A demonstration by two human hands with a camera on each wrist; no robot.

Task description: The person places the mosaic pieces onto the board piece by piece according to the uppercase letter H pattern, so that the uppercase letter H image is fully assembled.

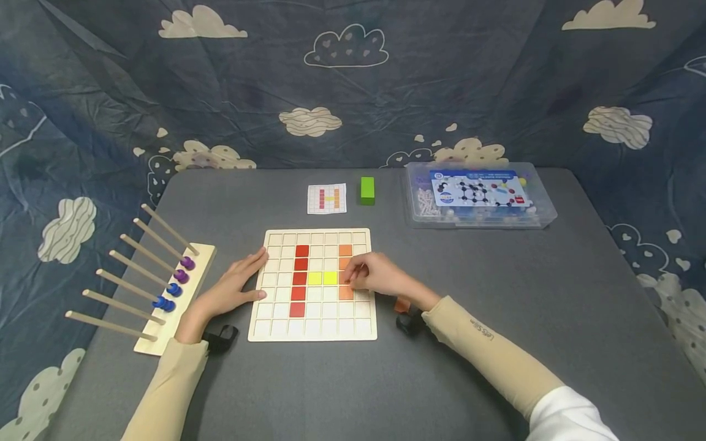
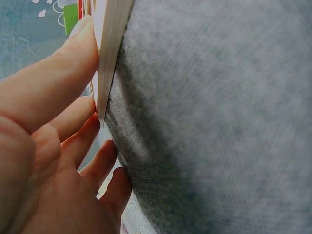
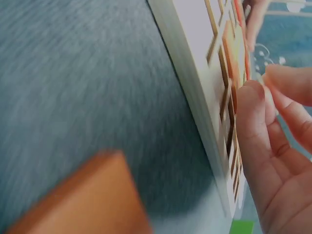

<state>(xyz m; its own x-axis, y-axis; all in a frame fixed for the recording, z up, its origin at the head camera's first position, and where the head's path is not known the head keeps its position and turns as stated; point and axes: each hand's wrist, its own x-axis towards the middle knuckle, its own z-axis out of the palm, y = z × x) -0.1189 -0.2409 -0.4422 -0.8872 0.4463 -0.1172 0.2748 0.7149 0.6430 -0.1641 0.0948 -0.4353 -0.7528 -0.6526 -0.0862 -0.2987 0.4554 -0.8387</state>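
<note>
A pale wooden grid board (image 1: 276, 331) lies on the table with a column of red tiles (image 1: 298, 278), yellow tiles (image 1: 330, 278) in a short row and a column of orange tiles (image 1: 345, 250). My right hand (image 1: 377, 274) reaches over its right edge, thumb and fingertips together on an orange tile in the middle of that column; the fingers partly cover the tile. In the right wrist view the same right hand (image 3: 278, 141) is beside the board's edge. My left hand (image 1: 234, 285) rests at the left edge, fingers spread; the left wrist view shows its thumb (image 2: 63, 73) against the rim.
An orange block (image 1: 402, 304) sits beneath the right wrist. Behind the board are a pattern card (image 1: 326, 199) and a green block (image 1: 367, 191). A lidded plastic box (image 1: 480, 196) stands back right. At left, a peg rack (image 1: 206, 251) holds purple and blue pieces.
</note>
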